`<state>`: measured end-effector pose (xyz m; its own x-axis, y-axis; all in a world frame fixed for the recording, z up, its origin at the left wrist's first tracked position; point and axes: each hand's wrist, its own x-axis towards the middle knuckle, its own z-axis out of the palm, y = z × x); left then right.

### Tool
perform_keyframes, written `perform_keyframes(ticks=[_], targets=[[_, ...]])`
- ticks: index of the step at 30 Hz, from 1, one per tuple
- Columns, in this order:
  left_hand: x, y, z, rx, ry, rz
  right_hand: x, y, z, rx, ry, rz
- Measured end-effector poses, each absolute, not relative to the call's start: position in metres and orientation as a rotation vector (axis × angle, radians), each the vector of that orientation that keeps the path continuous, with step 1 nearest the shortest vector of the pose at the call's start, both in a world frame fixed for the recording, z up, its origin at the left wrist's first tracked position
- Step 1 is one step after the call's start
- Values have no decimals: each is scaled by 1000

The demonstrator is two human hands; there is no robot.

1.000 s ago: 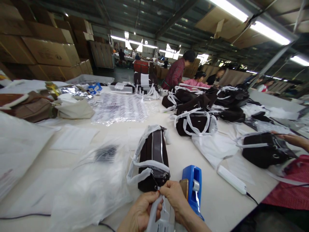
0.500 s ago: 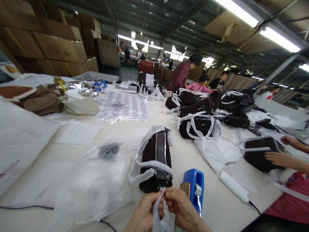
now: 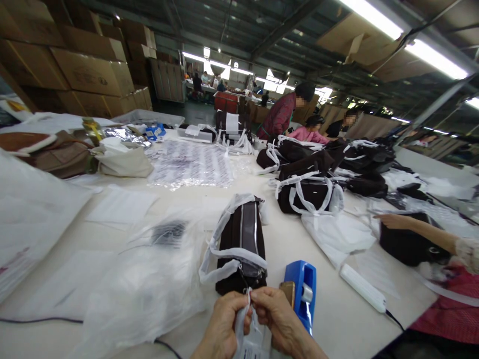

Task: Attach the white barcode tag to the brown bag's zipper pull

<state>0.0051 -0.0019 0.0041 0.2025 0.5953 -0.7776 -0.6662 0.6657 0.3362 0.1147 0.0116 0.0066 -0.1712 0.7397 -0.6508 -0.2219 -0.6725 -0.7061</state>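
A dark brown handbag (image 3: 232,232) with a grey zipped panel rests on the table right in front of me, its straps (image 3: 224,271) wrapped in white tissue. At its near end, my left hand (image 3: 224,321) and my right hand (image 3: 279,316) meet, fingertips pinched together on a thin white wrapping strip (image 3: 240,326). The strip hangs down between my palms. Below it shows a clear piece with a printed label (image 3: 254,349), partly hidden by my hands. Just right of my right hand stands a blue tape dispenser (image 3: 310,279), with a small brown object (image 3: 287,290) against it.
Clear plastic bags (image 3: 149,279) lie to the left. More wrapped dark bags (image 3: 305,194) are piled at the right, near a white power strip (image 3: 362,289). A co-worker's arm (image 3: 419,232) reaches over another black bag (image 3: 400,244). Cardboard boxes (image 3: 90,70) are stacked behind.
My hands have shifted slightly up and left, still pinching the strip. At the right, the co-worker's arm has moved across the top of the black bag, which has turned.
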Motion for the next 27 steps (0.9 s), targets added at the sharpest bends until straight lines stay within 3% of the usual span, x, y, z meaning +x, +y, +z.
perform_keyframes(ticks=[7, 13, 18, 20, 24, 27], targets=[[10, -11, 7, 305, 1224, 1118, 105, 14, 11, -1590, -596, 1814], [11, -11, 5, 447, 1295, 1155, 100, 16, 16, -1627, -627, 1697], [10, -7, 5, 367, 1327, 1094, 110, 12, 15, -1547, -621, 1794], [10, -6, 7, 289, 1334, 1081, 129, 5, 15, -1596, -673, 1669], [10, -7, 9, 205, 1332, 1060, 191, -19, 4, -1847, -833, 1111], [9, -7, 10, 215, 1320, 1056, 229, -44, -19, -1991, -901, 950]])
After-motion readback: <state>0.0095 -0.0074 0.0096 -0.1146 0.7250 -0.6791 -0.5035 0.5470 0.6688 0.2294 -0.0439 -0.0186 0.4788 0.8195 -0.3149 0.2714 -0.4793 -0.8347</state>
